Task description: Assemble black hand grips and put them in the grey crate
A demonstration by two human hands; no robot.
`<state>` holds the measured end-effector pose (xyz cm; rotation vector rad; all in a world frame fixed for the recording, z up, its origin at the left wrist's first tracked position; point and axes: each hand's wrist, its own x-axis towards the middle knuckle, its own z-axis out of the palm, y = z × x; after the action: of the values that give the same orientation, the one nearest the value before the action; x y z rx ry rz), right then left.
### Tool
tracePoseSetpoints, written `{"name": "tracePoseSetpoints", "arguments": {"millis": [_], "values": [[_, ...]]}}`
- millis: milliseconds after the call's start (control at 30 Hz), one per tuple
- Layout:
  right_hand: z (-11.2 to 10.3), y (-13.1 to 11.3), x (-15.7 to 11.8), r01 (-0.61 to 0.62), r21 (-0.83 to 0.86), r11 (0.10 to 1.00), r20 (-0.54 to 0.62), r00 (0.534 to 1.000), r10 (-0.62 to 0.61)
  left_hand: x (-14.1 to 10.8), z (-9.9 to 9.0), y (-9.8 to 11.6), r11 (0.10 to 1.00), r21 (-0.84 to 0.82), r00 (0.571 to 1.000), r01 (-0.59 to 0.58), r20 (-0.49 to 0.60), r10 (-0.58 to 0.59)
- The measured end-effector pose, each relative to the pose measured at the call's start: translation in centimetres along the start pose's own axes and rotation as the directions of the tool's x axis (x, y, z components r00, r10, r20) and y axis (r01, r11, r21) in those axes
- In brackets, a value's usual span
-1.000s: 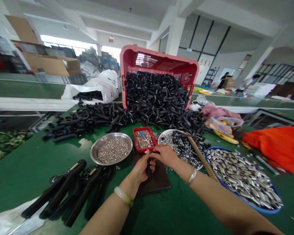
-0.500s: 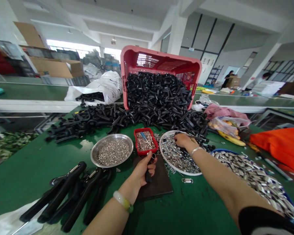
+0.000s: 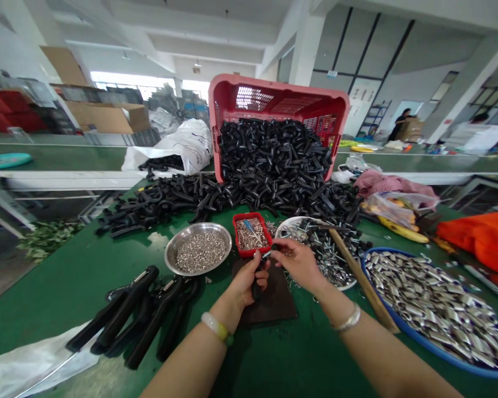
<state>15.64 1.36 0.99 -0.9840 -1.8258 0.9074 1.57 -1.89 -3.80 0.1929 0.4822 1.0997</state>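
Observation:
Wrapped round a black plastic handle (image 3: 256, 289) is my left hand (image 3: 243, 283), above a dark square plate (image 3: 281, 303) on the table. My right hand (image 3: 302, 266) pinches a small metal bolt with a black knob (image 3: 275, 247) and brings its shank to the top of the handle. Whether the bolt has entered the handle cannot be made out. Just beyond my hands stands a red tray (image 3: 236, 251) of small pins with a blue-handled tool in it. Right of it is a white dish (image 3: 285, 223) of bolts and black knobs.
A wooden-handled hammer (image 3: 363, 279) lies across the dish's right side. A blue tray (image 3: 434, 349) of metal sleeves sits at right, a steel bowl (image 3: 169, 258) of small metal parts at left. Long black handles (image 3: 143, 326) lie front left. A pink crate (image 3: 280, 85) spills black handles behind.
My right hand has left the white dish and moved left to the handle, carrying the black-knobbed bolt. My left hand keeps its hold. The hammer now shows fully.

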Motion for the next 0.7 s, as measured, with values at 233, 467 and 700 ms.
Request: {"name": "tracePoseSetpoints", "arguments": {"millis": [233,467,700], "values": [[1.7,-1.3,-2.1,0.477,-0.463,0.747,0.167,0.875,-0.454,0.0,-0.9,-0.3,1.000,-0.019,0.999,0.017,0.048,-0.016],[1.7,-2.5,-5.1,0.660,-0.586,0.471,0.321,0.722,-0.613,-0.6,-1.2,-1.0,0.945,0.267,0.982,-0.187,0.035,0.184],[2.1,-1.8,-5.9,0.508,-0.668,0.544,0.243,0.839,-0.486,-0.2,-0.9,-0.4,0.823,0.469,0.943,-0.321,0.082,0.321]]}}
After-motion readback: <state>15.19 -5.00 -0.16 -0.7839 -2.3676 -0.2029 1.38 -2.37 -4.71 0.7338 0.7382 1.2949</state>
